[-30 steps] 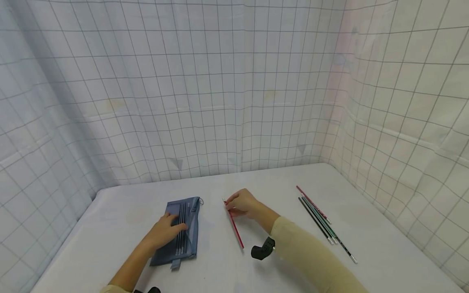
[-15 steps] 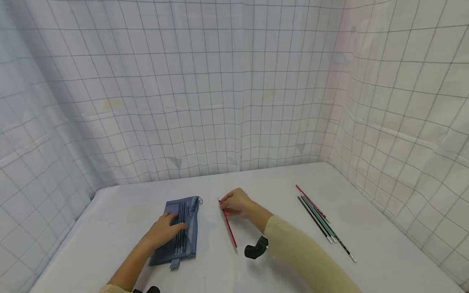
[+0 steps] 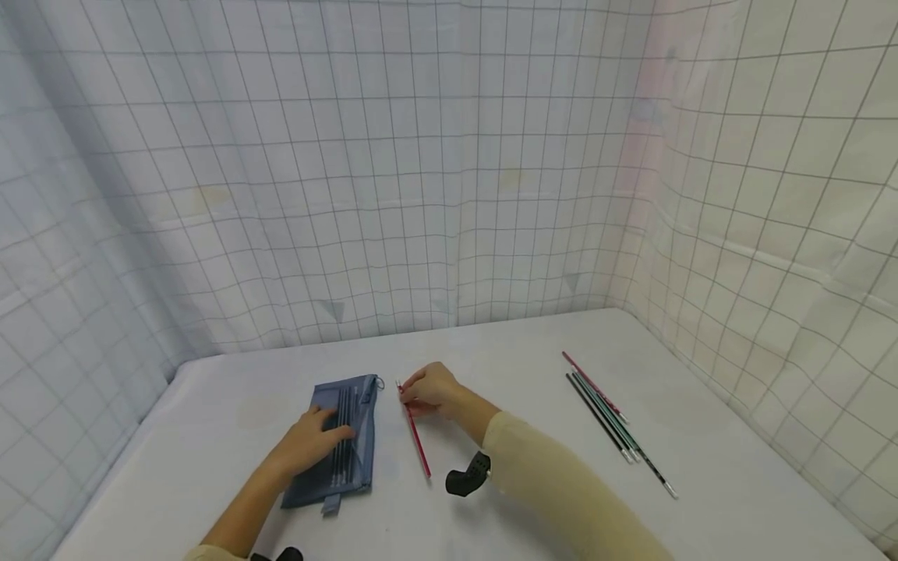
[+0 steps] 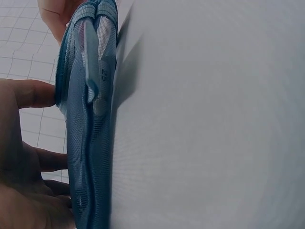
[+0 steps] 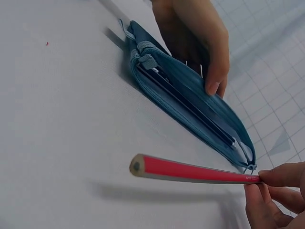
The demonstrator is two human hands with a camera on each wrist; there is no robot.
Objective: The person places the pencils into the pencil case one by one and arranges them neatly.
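Note:
A blue mesh pencil case (image 3: 365,448) lies on the white table with several dark pencils (image 3: 341,460) showing through it. On top of it rests my left hand (image 3: 307,442), fingers spread and thumb toward the zip side. In the right wrist view the case's zipped side (image 5: 186,121) gapes, with dark pencils inside and the left thumb on the upper panel. Just right of the case, my right hand (image 3: 431,389) pinches a red pencil (image 3: 418,444) near its white-tipped far end. The pencil's flat, unsharpened end (image 5: 137,165) points back toward the wrist camera, above its shadow.
Several loose pencils (image 3: 603,417), in black, green and red, lie in a slanted bunch on the right of the table (image 3: 505,351). White gridded cloth (image 3: 393,195) hangs behind and along both sides. A black wrist camera (image 3: 468,475) sticks out beside the right sleeve.
My right hand has moved left with the red pencil, closer to the pencil case. My left hand stays on the case. The view has shifted slightly.

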